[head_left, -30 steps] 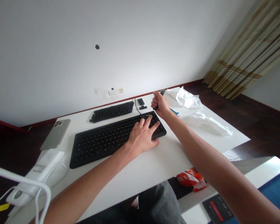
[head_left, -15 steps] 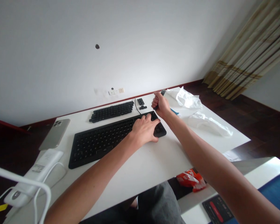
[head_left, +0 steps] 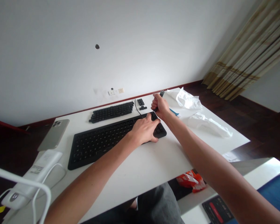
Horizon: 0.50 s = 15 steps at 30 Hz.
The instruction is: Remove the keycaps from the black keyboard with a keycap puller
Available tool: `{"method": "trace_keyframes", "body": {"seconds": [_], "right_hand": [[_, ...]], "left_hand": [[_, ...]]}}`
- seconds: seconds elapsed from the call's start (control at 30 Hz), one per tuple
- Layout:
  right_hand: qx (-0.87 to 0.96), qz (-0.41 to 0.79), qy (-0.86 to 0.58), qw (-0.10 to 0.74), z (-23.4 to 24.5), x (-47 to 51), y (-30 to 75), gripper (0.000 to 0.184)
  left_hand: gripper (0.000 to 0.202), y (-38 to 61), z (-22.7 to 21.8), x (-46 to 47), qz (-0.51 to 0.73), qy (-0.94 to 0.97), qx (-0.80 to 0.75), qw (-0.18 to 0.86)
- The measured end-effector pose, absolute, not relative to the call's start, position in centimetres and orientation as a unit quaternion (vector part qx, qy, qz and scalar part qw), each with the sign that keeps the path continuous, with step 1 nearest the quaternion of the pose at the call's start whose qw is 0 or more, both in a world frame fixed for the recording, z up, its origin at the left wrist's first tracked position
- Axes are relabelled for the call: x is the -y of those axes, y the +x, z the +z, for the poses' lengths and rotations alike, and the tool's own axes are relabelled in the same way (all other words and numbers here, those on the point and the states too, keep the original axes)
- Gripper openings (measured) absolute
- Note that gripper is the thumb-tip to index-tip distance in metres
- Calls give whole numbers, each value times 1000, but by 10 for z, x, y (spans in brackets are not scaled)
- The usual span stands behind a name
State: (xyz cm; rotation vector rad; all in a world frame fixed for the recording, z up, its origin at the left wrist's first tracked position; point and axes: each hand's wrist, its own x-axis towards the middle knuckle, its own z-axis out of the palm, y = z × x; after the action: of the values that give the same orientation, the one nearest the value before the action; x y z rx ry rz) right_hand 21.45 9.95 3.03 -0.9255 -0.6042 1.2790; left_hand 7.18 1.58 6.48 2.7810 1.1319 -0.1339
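The keyboard (head_left: 112, 138) lies in the middle of the table (head_left: 154, 161). The left hand (head_left: 144, 130) rests on its right end, with the right hand (head_left: 160, 105) just beyond, closed around a tool (head_left: 161, 93). A row of keycaps (head_left: 112, 112) lies behind the keyboard. A phone (head_left: 53, 134) lies far left, a charger (head_left: 35, 174) near left, and 2 crumpled wipes (head_left: 189, 99) far right.

Your near table edge (head_left: 151, 168) lies open, keyboard (head_left: 100, 140) blocks the middle, loose keycaps (head_left: 112, 111) behind, crumpled plastic bags (head_left: 200, 119) crowding the right
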Motion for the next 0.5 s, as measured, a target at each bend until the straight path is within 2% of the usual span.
{"method": "trace_keyframes", "body": {"seconds": [0.2,0.37,0.5], "right_hand": [[295,587,-402,637,34,-96,213,59],[353,612,-367,605,35,-94,212,58],[409,624,-346,569,38,-89,211,56]], "left_hand": [[64,76,57,-1,-11,924,-382,16],[55,81,53,15,-8,918,-396,2],[58,83,49,21,-2,915,-404,2]]}}
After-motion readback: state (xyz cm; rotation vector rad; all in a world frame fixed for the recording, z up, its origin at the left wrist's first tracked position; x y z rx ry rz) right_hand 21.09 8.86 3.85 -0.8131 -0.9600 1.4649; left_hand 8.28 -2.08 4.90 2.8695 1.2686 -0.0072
